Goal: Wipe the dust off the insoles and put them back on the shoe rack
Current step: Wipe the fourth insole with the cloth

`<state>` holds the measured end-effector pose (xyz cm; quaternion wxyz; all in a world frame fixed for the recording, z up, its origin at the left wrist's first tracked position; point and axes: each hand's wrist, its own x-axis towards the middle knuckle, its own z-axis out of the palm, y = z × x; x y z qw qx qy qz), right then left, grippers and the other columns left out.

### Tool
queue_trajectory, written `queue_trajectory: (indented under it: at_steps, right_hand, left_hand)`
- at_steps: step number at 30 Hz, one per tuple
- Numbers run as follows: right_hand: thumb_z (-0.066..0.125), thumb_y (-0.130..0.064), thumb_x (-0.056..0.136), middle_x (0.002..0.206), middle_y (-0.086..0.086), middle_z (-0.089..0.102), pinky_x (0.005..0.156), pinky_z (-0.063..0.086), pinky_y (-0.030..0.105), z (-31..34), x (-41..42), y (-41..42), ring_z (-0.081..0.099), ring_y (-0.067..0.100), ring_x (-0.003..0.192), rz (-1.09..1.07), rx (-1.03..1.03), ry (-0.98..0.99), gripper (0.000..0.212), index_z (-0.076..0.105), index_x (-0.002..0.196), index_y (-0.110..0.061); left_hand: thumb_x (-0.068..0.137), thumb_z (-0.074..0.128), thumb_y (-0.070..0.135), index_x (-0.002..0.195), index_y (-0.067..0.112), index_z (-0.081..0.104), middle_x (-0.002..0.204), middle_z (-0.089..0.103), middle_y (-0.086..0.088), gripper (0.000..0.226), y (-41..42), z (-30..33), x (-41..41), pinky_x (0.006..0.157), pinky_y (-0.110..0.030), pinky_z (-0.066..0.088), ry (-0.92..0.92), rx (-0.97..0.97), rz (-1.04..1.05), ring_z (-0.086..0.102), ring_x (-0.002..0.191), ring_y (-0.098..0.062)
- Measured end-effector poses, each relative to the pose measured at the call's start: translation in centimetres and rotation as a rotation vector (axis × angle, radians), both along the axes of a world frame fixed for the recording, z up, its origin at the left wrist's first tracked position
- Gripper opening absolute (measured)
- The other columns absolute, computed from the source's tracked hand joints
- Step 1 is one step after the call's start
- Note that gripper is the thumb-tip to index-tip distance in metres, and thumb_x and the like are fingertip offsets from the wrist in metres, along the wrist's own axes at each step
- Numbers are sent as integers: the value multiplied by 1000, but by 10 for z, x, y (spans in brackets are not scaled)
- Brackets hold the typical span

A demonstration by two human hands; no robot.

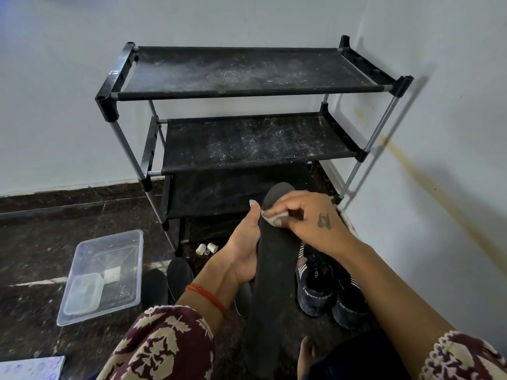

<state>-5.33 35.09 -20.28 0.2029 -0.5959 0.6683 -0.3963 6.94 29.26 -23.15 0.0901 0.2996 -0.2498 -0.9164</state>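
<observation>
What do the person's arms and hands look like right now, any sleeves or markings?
Both forearms are bare below maroon sleeves with a cream leaf print. The left hand has an orange-red thread at the wrist; the right hand has a small dark tattoo on its back.

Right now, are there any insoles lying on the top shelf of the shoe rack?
No, the top shelf holds only dust.

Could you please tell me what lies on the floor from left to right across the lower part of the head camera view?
Clear plastic container → dark insoles on the floor → insole held up by the left hand and wiped by the right hand with a white wipe → pair of dark sports shoes.
</observation>
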Motion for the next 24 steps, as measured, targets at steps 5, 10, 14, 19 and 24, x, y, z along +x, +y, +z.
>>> queue_trajectory:
  at_steps: [5, 10, 14, 19, 24]
  right_hand:
    - [66, 2, 75, 86, -4, 68, 65, 42, 4, -1, -22, 5, 60, 6, 77, -155, 62, 225, 22, 76, 83, -16]
    - [65, 2, 76, 93, 2, 70, 76, 36, 1, -9, -18, -8, 57, 5, 84, -411, -167, 218, 24, 74, 93, -12]
    - [68, -1, 77, 94, -2, 70, 78, 38, 1, -12, -6, -14, 55, -5, 82, -336, -168, 136, 23, 73, 95, -14]
    - [70, 6, 73, 84, -11, 68, 70, 43, 3, -3, -5, 0, 61, -7, 81, -40, -16, -14, 23, 76, 81, -14]
    - [69, 14, 66, 78, -3, 70, 75, 51, 15, -8, -29, 2, 66, 7, 75, -115, 56, 166, 29, 76, 73, -14]
  left_hand:
    - [90, 16, 70, 117, 10, 64, 114, 67, -17, 82, -2, -4, -1, 90, -50, 46, -34, -7, 5, 64, 98, -30]
    - [89, 16, 71, 114, 11, 65, 115, 67, -15, 82, 0, -1, -1, 91, -51, 46, -46, -37, -31, 63, 103, -29]
    - [89, 18, 69, 115, 12, 65, 119, 65, -18, 79, -1, -4, 0, 108, -51, 35, -52, -66, -36, 60, 111, -31]
    - [89, 17, 70, 116, 12, 64, 114, 66, -18, 80, -4, -4, 1, 98, -51, 40, -53, -45, -6, 62, 101, -31]
    - [88, 18, 72, 116, 9, 64, 111, 67, -18, 83, -5, -5, -1, 93, -51, 43, -93, -36, 16, 63, 97, -30]
